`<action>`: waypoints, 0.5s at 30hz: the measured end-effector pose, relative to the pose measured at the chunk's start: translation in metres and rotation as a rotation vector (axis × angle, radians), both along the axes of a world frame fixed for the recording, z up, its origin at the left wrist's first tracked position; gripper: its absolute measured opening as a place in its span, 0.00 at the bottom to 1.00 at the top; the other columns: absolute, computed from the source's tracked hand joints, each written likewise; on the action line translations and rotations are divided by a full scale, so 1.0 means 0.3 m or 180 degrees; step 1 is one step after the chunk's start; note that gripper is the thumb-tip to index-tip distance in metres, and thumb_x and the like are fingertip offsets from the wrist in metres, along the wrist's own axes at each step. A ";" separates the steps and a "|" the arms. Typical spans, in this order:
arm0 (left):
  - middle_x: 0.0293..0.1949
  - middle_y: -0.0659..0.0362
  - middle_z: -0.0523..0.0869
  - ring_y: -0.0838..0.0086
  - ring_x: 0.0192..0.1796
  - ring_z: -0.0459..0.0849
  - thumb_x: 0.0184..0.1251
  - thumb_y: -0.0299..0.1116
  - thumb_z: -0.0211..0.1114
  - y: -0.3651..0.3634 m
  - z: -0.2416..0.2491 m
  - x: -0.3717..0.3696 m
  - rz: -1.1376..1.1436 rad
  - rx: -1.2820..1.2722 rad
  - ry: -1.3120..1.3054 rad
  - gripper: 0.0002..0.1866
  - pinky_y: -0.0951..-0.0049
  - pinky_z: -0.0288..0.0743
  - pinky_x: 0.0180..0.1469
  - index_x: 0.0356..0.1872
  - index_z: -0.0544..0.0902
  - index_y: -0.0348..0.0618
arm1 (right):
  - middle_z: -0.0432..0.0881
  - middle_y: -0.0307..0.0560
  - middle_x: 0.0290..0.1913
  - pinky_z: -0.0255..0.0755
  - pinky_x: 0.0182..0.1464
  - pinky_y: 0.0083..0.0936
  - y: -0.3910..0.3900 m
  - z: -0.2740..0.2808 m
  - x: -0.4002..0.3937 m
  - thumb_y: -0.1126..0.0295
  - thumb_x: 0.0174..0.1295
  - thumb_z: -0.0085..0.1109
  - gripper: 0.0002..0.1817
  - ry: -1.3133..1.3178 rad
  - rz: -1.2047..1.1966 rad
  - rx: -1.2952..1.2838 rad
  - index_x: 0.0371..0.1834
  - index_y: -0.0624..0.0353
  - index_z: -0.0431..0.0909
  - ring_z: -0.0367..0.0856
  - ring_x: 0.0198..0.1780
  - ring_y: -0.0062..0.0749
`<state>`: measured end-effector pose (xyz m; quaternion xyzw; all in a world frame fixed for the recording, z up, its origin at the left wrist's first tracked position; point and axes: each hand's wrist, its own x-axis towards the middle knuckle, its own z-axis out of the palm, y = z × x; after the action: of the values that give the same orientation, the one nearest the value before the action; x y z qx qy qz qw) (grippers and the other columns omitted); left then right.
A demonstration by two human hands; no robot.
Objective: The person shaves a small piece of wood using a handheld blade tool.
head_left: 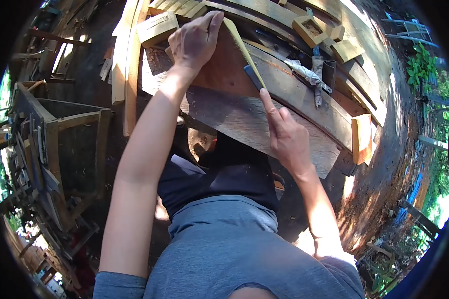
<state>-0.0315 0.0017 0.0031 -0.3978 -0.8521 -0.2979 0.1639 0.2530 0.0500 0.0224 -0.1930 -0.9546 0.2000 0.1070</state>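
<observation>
My left hand (194,40) grips the far end of a reddish-brown wooden board (224,70) that stands on edge, tilted, on a grey plank workbench (244,119). The board's pale top edge (242,47) runs toward me. My right hand (284,134) holds a small dark blue tool (253,75) with the forefinger stretched along it, its tip against the near end of that pale edge.
Wood blocks (157,27) and a small open wooden box (309,27) lie at the back of the bench, with a rag and dark tools (317,72) to the right. Long pale planks (124,65) lean at left, beside a wooden frame (70,134). Bare earth lies right.
</observation>
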 end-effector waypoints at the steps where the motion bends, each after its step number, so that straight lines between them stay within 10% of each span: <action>1: 0.37 0.58 0.90 0.55 0.41 0.89 0.78 0.59 0.47 -0.005 -0.006 0.005 0.0158 0.0188 -0.0157 0.22 0.57 0.81 0.42 0.48 0.87 0.64 | 0.70 0.44 0.31 0.75 0.27 0.39 -0.014 -0.001 -0.001 0.74 0.65 0.58 0.40 -0.0215 -0.0042 0.0135 0.80 0.31 0.58 0.78 0.26 0.39; 15: 0.40 0.53 0.90 0.50 0.44 0.87 0.79 0.55 0.47 -0.018 -0.013 0.011 0.0281 0.0215 -0.0414 0.24 0.55 0.80 0.46 0.48 0.87 0.52 | 0.71 0.44 0.31 0.76 0.27 0.39 0.007 0.038 -0.094 0.76 0.62 0.59 0.41 -0.0229 -0.0160 0.0436 0.79 0.32 0.61 0.78 0.24 0.41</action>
<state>-0.0282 -0.0036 -0.0009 -0.3339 -0.8671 -0.3442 0.1345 0.2249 0.0521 0.0339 -0.2161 -0.9642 0.1245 0.0905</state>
